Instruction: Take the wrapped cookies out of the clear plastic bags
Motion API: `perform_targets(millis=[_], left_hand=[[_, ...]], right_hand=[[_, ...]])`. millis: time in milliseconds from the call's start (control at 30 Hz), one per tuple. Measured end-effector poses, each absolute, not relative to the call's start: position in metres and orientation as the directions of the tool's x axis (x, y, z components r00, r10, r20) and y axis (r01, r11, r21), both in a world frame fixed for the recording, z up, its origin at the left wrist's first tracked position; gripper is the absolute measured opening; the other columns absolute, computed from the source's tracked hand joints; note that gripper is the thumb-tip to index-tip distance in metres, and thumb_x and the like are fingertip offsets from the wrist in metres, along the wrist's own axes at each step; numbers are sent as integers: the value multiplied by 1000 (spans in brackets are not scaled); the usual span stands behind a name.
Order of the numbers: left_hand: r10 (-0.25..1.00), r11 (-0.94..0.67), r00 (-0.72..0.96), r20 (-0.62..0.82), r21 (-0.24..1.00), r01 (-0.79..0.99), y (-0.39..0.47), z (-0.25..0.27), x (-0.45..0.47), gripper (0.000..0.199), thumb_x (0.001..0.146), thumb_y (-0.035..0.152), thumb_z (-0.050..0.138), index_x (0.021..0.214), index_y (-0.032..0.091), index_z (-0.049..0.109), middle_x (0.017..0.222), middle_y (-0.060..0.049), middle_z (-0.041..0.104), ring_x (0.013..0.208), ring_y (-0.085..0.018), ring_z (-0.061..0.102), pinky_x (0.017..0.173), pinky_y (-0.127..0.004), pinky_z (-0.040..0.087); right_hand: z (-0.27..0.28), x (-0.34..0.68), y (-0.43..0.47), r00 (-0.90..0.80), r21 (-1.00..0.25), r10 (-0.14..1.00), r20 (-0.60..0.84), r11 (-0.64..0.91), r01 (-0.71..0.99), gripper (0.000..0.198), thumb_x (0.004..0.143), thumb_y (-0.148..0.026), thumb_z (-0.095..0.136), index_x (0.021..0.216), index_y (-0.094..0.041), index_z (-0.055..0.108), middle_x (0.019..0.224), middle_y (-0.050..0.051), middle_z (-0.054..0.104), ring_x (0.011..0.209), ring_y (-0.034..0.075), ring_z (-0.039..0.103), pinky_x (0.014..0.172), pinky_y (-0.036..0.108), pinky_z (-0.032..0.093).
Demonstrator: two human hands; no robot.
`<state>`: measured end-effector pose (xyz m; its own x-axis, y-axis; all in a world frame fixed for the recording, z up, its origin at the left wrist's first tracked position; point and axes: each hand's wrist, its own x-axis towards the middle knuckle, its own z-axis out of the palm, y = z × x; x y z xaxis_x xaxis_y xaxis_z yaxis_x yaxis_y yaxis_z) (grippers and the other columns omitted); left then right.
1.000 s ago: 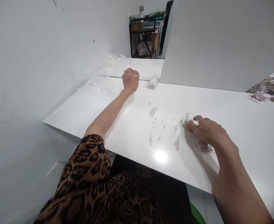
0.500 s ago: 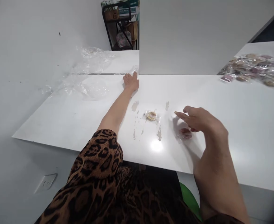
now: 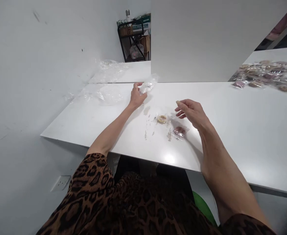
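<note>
My left hand (image 3: 138, 97) is closed on a clear plastic bag (image 3: 149, 85), lifted near the foot of the upright panel. Apart from everything, my right hand (image 3: 190, 111) hovers over the white table with its fingers loosely curved and parted, nothing visible in it. Just left of and below it lie two small items in clear wrappers: a yellowish packet (image 3: 162, 119) and a reddish-brown packet (image 3: 179, 131). Both rest flat on the tabletop, close to each other. What is inside the wrappers is too small to name.
Crumpled clear plastic (image 3: 109, 94) lies at the left by the wall. A heap of wrapped packets (image 3: 268, 75) sits at the far right. A tall white panel (image 3: 192, 39) rises from the white table (image 3: 75, 127). Behind stands a black shelf (image 3: 133, 39).
My left hand has picked up the clear plastic bag and brought it nearer. My right hand has moved off the reddish-brown packet, which now lies further left, nearer the yellowish one.
</note>
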<state>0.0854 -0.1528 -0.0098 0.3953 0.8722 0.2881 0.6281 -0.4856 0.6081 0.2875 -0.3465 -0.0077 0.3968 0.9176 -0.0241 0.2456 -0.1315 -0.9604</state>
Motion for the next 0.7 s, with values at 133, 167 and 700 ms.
perform_targets(millis=[133,167,700], left_hand=[[699,-687,528,483,659,307,-199,-11,69,68,83,28,66,145,28,39,133,-13,60,119,-26,61,98,-40,54],[631,-742,562,535,627,237,-209,-12,67,69,81,29,66,145,28,39,134,-14,59,120,-27,61,100,-42,54],[87,-971,561,823,196,-136,-234,-47,82,32,108,37,32,124,32,58,125,-9,65,135,-26,61,113,-58,53]], right_hand=[[-2,280,-343,351,-996,933,-83,-82,-18,71,83,-86,54,113,-22,60,105,14,71,94,27,72,74,40,63],[-1,279,-343,310,-994,945,-104,-88,-65,77,81,-90,51,117,-22,59,105,15,71,97,29,72,76,43,63],[-6,262,-339,-14,-819,959,-283,-249,-517,29,82,-42,77,99,-22,64,76,3,68,63,18,64,41,24,43]])
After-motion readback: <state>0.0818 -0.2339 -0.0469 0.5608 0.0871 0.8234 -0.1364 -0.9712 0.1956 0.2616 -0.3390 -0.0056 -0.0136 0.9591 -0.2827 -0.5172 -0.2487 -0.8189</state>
